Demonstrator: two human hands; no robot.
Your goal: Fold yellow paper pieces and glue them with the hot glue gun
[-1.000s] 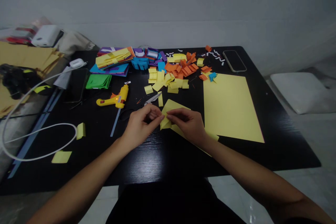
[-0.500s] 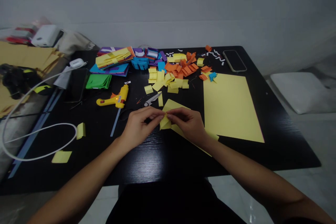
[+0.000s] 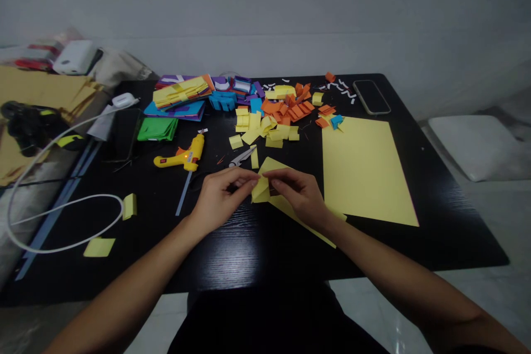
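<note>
My left hand [image 3: 219, 197] pinches a small folded piece of yellow paper [image 3: 260, 191] between thumb and fingertips, just over the table. From the other side, the bent fingers of my right hand [image 3: 302, 194] meet the same piece at its upper edge; the exact contact is partly hidden. Beneath my right hand lies a slanted yellow sheet [image 3: 274, 165], mostly covered by the hand and wrist. Scissors [image 3: 241, 157] rest just beyond my left hand, beside a narrow yellow paper strip [image 3: 254, 157].
Folded yellow pieces [image 3: 250, 135] and orange pieces [image 3: 290, 109] are heaped beyond my hands. At left are a yellow glue gun [image 3: 182, 157], green paper [image 3: 157, 129] and a looped white cable [image 3: 120, 221]. A large yellow sheet [image 3: 365, 171] and a phone [image 3: 372, 97] lie right.
The yellow piece has tilted and turned slightly to the left between my fingers. My right fingertips have drawn a little away from my left ones.
</note>
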